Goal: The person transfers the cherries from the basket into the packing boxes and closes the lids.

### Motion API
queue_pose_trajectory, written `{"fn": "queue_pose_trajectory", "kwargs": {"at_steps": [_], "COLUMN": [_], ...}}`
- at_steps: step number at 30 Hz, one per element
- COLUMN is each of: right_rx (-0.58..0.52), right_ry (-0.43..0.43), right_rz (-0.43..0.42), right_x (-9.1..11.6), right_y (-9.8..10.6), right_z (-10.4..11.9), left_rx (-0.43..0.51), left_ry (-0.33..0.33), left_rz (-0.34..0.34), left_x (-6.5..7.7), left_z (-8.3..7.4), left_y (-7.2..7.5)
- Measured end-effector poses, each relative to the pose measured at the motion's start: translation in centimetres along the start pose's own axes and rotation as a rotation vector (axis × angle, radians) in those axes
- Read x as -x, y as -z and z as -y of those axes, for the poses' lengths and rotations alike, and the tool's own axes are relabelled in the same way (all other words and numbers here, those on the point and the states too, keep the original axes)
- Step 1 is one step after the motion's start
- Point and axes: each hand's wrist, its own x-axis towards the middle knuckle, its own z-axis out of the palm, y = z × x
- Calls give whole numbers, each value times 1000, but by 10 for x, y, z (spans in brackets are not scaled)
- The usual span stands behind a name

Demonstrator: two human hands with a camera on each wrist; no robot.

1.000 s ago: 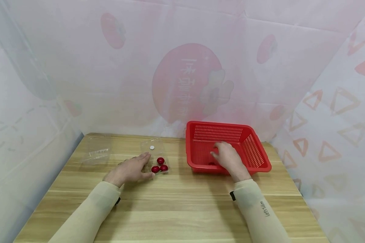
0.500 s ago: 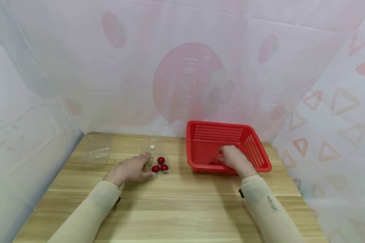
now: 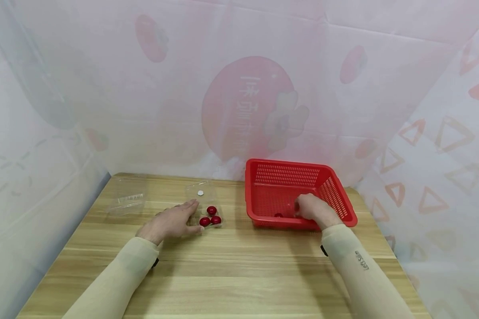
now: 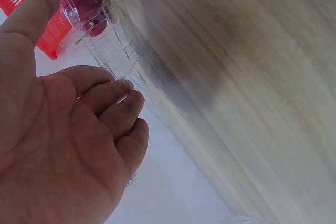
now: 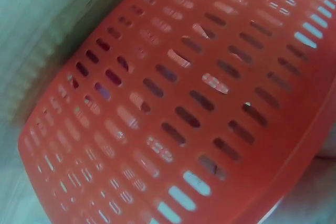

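Note:
A clear plastic clamshell box lies with its lid laid back, and three dark red cherries sit inside. My left hand is at the box's left side, thumb at its near edge and fingers relaxed. The left wrist view shows the thumb beside the cherries and the other fingers loosely bent by the clear plastic. Inside the red basket, my right hand reaches down with bent fingers. Its fingertips are hidden. A cherry lies left of it on the basket floor.
Another clear plastic container stands at the back left of the wooden table. A printed cloth hangs behind the table. The basket's slotted wall fills most of the right wrist view.
My right hand has moved rightward and lower in the basket, its fingers now pointing down, and the cherry there shows more fully. The left hand and the box have stayed put.

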Motion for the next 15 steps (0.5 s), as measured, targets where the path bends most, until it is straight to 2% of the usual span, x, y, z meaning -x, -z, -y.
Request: {"fn": "queue_pose_trajectory", "kwargs": {"at_steps": [3,5,10,12,15], "right_rx": [16,-13,-163,-161,-77], "right_ry": [-10,-40,-186,-208,-200], "right_rz": [17,30,62,72,88], "right_x": [2,4,9,9,4], "right_y": [2,4,7,8,8], "right_z": [-3,-5,-10,-12,-14], "left_rx": [3,4,4,2,-2], "left_ry": [1,2,3,3,1], "left_rz": [-1,-1,1,0,-1], "left_x": [0,0,0,0,0], "left_z": [0,0,0,1,1], "left_y": [0,-1,0,0,0]}}
